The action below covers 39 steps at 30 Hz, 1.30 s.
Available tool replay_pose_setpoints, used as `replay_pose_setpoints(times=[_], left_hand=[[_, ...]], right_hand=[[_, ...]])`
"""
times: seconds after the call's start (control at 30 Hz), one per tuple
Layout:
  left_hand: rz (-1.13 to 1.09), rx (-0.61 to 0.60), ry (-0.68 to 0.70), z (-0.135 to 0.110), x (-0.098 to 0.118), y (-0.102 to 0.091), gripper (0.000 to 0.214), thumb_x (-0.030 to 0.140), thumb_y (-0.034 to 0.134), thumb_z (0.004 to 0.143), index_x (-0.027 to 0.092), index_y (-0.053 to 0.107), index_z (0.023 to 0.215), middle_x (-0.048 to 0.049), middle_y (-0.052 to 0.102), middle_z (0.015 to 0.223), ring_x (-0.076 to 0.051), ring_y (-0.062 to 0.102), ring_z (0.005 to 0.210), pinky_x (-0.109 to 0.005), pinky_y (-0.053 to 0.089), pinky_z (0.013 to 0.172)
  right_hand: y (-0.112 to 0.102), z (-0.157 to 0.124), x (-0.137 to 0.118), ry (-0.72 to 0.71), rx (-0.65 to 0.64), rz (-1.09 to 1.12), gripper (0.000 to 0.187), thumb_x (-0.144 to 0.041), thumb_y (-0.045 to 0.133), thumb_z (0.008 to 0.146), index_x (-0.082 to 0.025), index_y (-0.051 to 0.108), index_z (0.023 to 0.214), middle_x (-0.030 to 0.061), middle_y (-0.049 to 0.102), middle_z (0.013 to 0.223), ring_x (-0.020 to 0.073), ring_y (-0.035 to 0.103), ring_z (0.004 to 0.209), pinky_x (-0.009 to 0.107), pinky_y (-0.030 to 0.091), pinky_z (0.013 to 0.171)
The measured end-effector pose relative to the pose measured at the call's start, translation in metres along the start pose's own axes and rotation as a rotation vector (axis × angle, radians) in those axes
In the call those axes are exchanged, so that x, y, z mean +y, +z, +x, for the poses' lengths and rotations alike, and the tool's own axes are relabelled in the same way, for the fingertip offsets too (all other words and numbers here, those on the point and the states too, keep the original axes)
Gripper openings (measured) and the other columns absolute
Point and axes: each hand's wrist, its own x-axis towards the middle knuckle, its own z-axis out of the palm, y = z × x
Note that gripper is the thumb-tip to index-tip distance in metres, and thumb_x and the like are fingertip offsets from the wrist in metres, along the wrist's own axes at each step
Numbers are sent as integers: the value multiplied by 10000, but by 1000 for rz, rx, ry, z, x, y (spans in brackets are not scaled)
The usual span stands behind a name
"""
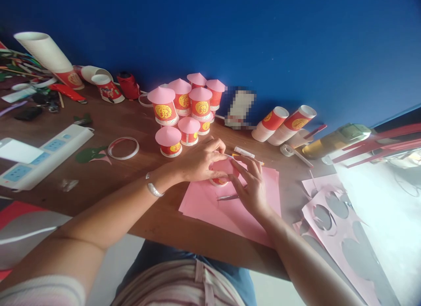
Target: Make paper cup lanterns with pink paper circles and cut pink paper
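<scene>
My left hand (200, 159) and my right hand (251, 183) are both closed around a small red paper cup with a pink cone lid (222, 169), held just above a stack of pink paper sheets (230, 209). The left fingers curl over the cone from the left; the right fingertips press its right side. A thin metal tool (226, 197) lies on the pink paper under my right hand. Behind my hands stands a group of several finished red cups with pink cone lids (184, 108).
A white power strip (42, 154) lies at left, near a white ring (123, 148) and green paper scraps (88, 154). Red cups lie on their sides at back right (284, 121) and back left (105, 87). Pink sheets with cut-out circles (335, 218) lie at right.
</scene>
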Motion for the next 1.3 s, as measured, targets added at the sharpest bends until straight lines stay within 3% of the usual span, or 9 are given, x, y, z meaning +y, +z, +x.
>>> replay_pose_setpoints(times=[0.17, 0.27, 0.37, 0.47, 0.57, 0.63, 0.87, 1.07, 1.3], left_hand=[[-36, -37, -31, 1, 1, -2, 522, 646, 682, 931, 192, 792, 1164, -98, 623, 1082, -227, 563, 960, -405, 535, 914], [-159, -7, -118, 1, 1, -1, 573, 639, 719, 905, 229, 726, 1305, -104, 612, 1153, -252, 580, 1062, -442, 532, 985], [-416, 47, -350, 0, 1, 5, 649, 633, 714, 902, 208, 640, 1388, -112, 602, 1198, -237, 600, 1071, -426, 541, 974], [-697, 26, -652, -1, 3, 12, 631, 661, 706, 887, 195, 639, 1308, -96, 635, 1186, -212, 626, 1024, -394, 532, 943], [-896, -24, -779, -1, 7, 16, 571, 638, 730, 864, 204, 643, 1224, -76, 663, 1205, -208, 622, 1079, -377, 492, 982], [-947, -22, -800, 0, 10, 16, 519, 616, 742, 854, 199, 643, 1147, -61, 667, 1181, -191, 610, 1042, -352, 476, 956], [-905, -61, -843, 3, 5, 9, 505, 683, 703, 865, 188, 603, 875, 28, 536, 750, -128, 472, 693, -288, 378, 691], [-981, -250, -834, 3, -6, -5, 506, 676, 793, 777, 183, 681, 796, 22, 501, 705, -113, 402, 632, -276, 252, 581], [-1049, -337, -815, 2, -15, -1, 543, 617, 906, 670, 167, 603, 659, 39, 426, 647, -89, 331, 600, -258, 195, 544]], right_hand=[[-1, -1, 1, 12, -14, -4, 417, -272, 620, 1033, -320, 644, 1446, 121, 676, 1368, 327, 609, 1310, 586, 552, 1051], [-1, -4, 2, 20, -1, 22, 434, -311, 587, 1052, -324, 606, 1485, 130, 657, 1403, 333, 602, 1334, 607, 538, 1069], [0, -7, 4, 77, 24, 80, 482, -366, 550, 1074, -324, 529, 1554, 135, 626, 1461, 321, 584, 1375, 600, 521, 1106], [1, -7, 8, 176, 14, 128, 484, -401, 538, 1085, -331, 518, 1563, 125, 619, 1485, 303, 579, 1394, 573, 512, 1131], [3, -7, 11, 203, 5, 164, 440, -418, 566, 1076, -343, 585, 1509, 110, 626, 1478, 296, 586, 1383, 561, 509, 1134], [4, -7, 12, 188, 7, 172, 416, -415, 593, 1065, -354, 619, 1476, 101, 620, 1483, 297, 584, 1378, 561, 510, 1128], [5, -9, 10, 109, -9, 121, 445, -419, 629, 1042, -359, 608, 1483, 112, 603, 1501, 332, 559, 1394, 594, 513, 1100], [5, -6, 6, 100, -15, 116, 436, -421, 626, 1040, -355, 623, 1471, 109, 623, 1471, 336, 564, 1390, 610, 490, 1129], [5, -5, 2, 104, -15, 95, 424, -400, 668, 1018, -361, 655, 1439, 95, 658, 1430, 337, 582, 1359, 607, 509, 1110]])
